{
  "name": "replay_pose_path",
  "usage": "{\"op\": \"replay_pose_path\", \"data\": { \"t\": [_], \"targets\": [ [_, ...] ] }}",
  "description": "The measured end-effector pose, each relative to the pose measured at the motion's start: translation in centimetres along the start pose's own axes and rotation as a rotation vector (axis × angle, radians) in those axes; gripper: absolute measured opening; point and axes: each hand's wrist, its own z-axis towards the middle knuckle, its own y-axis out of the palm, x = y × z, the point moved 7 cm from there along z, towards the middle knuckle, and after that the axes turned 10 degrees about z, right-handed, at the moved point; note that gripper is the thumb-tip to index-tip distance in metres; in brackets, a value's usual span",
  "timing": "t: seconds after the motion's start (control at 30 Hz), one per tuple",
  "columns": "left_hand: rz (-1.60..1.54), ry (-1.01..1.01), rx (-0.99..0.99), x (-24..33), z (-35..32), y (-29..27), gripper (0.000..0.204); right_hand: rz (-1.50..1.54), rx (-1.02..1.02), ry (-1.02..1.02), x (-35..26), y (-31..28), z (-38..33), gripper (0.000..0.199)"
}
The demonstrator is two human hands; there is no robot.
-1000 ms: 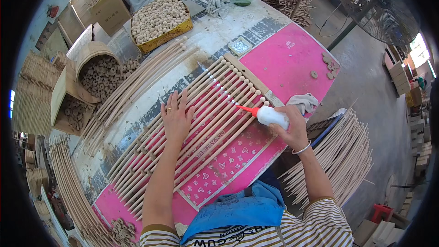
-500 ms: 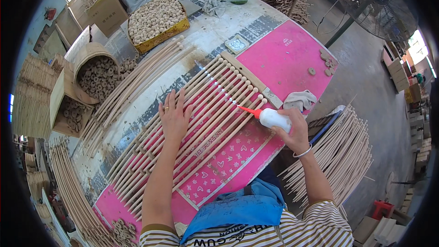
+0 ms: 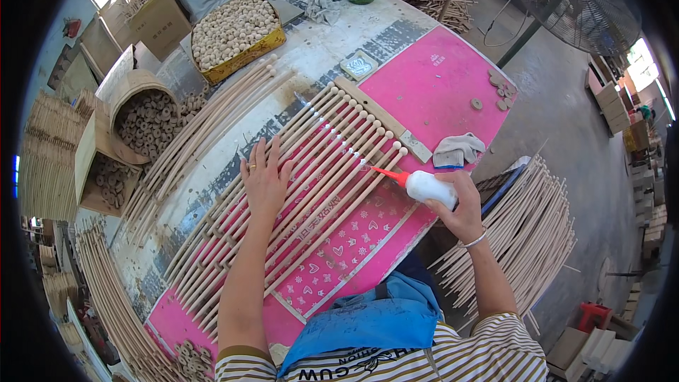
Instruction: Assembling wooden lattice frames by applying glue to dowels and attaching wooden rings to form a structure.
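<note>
Side by side on the pink sheet [image 3: 346,255] lies a row of wooden sticks [image 3: 304,205], each with a round ball at its far end. Their balls line up along a wooden bar [image 3: 375,117]. My left hand [image 3: 264,179] rests on the sticks, fingers spread. In my right hand [image 3: 461,206] is a white glue bottle [image 3: 428,188] with a red nozzle, tilted so the tip points left at the sticks nearest me. White glue dabs [image 3: 338,136] run in a line across the sticks, just below the balls.
Farther left stands a yellow box of wooden balls [image 3: 244,53]. Nearby, a tipped wooden barrel [image 3: 150,124] holds small rings. Loose sticks [image 3: 205,124] lie beside the row. A grey cloth [image 3: 458,150] sits at the right edge; a stick bundle [image 3: 520,237] and a fan [image 3: 576,3] stand beyond.
My right hand has moved slightly right and toward me with the glue bottle, its nozzle now by the last sticks of the row. My left hand stays on the sticks.
</note>
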Motion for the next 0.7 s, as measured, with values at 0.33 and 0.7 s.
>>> {"op": "replay_pose_path", "data": {
  "t": [0.33,0.7],
  "targets": [
    [-0.001,-0.007,-0.012,-0.1,-0.2,0.0,0.060,-0.014,-0.021,0.020,-0.2,0.0,-0.9,0.048],
    [-0.001,-0.005,-0.009,0.0,0.2,0.1,0.062,-0.004,0.018,0.058,-0.2,-1.1,-2.2,0.047]
  ]
}}
